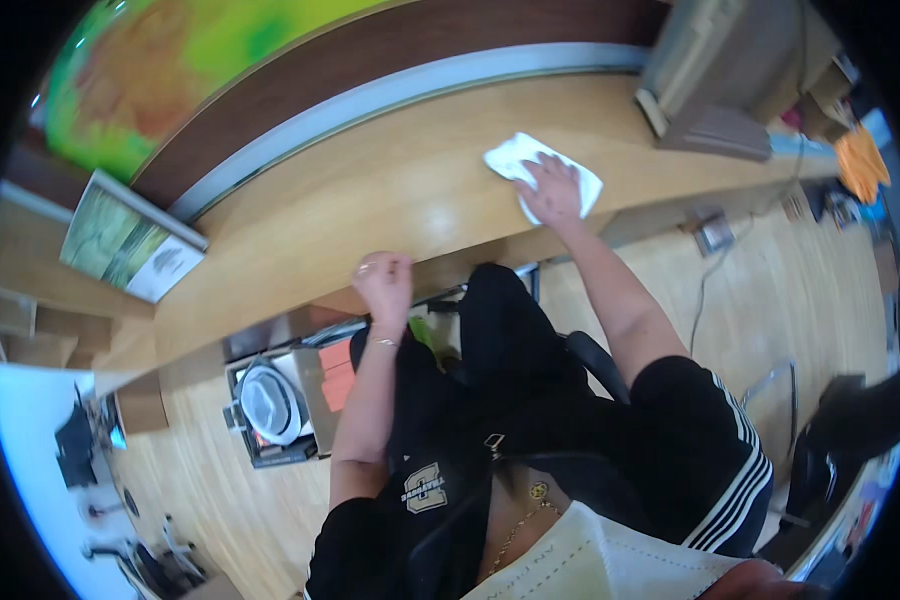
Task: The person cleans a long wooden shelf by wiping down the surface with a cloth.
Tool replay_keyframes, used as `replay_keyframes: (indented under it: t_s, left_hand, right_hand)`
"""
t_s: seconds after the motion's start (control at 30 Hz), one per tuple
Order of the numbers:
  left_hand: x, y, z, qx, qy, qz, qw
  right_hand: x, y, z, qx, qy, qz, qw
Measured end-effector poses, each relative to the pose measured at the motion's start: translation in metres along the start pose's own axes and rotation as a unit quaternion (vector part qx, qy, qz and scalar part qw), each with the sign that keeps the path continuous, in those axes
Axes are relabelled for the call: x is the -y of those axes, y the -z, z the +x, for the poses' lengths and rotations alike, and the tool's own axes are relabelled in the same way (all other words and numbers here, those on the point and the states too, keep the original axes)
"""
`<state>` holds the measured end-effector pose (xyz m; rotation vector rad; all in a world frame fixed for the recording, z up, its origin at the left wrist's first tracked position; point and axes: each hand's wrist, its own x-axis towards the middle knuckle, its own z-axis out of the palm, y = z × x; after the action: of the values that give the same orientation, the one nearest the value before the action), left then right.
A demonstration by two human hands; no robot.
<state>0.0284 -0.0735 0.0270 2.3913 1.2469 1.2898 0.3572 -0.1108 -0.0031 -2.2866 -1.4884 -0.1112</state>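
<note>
A white cloth point(510, 156) lies on the light wooden desk point(370, 190), right of its middle. My right hand point(553, 190) rests on the cloth with its fingers spread and flat, pressing it against the desktop. Part of the cloth is hidden under the palm. My left hand point(384, 285) is at the desk's front edge, its fingers curled into a loose fist. Nothing sticks out of that fist, and a thin bracelet point(386, 342) circles the wrist. Whether the left hand touches the edge, I cannot tell.
A calendar-like picture stand point(135, 240) is at the desk's left end. A large brown box-shaped object point(715, 90) stands at the right end, with an orange cloth point(860, 165) beyond it. Below the desk are a bin of items point(275, 405) and a cable point(705, 290) on the floor.
</note>
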Motion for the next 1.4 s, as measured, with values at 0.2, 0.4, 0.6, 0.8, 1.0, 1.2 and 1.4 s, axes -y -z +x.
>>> replay_keyframes:
  t_s: [0.2, 0.4, 0.6, 0.8, 1.0, 1.2, 1.4]
  left_hand:
    - [-0.098, 0.034, 0.031, 0.087, 0.018, -0.218, 0.972]
    - [-0.156, 0.086, 0.067, 0.053, -0.104, -0.237, 0.965]
    - [-0.144, 0.086, 0.08, 0.057, -0.11, -0.139, 0.983]
    - [0.005, 0.024, 0.052, 0.168, 0.086, 0.023, 0.982]
    - [0.097, 0.024, 0.025, 0.102, 0.233, 0.169, 0.952]
    - [0.123, 0.016, 0.018, -0.017, 0.215, 0.27, 0.938]
    - [0.111, 0.011, 0.027, -0.021, 0.217, 0.309, 0.926]
  right_hand:
    - [0.001, -0.002, -0.004, -0.024, 0.018, 0.004, 1.0]
    - [0.006, 0.004, -0.004, -0.037, 0.033, 0.011, 0.999]
    - [-0.002, 0.0, -0.001, -0.045, 0.029, 0.006, 0.999]
    - [0.003, -0.004, -0.001, -0.048, 0.039, 0.023, 0.998]
    - [0.0, 0.001, -0.006, -0.025, 0.02, -0.005, 0.999]
    - [0.008, 0.004, -0.001, -0.006, 0.003, -0.026, 1.0]
    - [0.014, 0.0, 0.015, 0.018, -0.03, -0.027, 0.999]
